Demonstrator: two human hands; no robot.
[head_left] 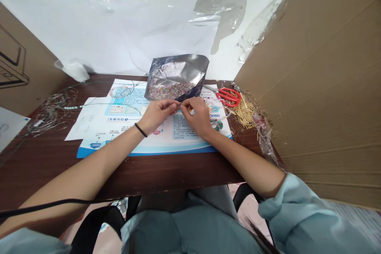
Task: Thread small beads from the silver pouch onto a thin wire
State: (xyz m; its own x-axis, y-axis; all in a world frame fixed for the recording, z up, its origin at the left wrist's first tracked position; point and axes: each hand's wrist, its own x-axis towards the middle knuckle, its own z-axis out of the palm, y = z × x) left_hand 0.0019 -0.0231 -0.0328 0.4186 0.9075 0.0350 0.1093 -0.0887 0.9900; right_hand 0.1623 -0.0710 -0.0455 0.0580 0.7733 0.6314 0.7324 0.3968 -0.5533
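My left hand (160,114), a black band round its wrist, is closed with thumb and forefinger pinched together. Its fingertips meet those of my right hand (197,115), which pinches too. Whatever sits between them is too small to make out. Just behind my fingers a silvery foil bag (190,69) stands with its mouth towards me. Many small beads (171,89), pink, white and yellow, lie inside it. Under both hands is a printed sheet (139,143) with blue edges. A beaded loop (119,91) rests on its upper left part.
Red-handled scissors (228,97) lie right of the bag, beside a heap of thin golden sticks (247,113). Tangled clear thread (52,107) spreads over the table (166,170) at left. Cardboard walls (324,87) close in both sides. A black cable (53,205) crosses my left forearm.
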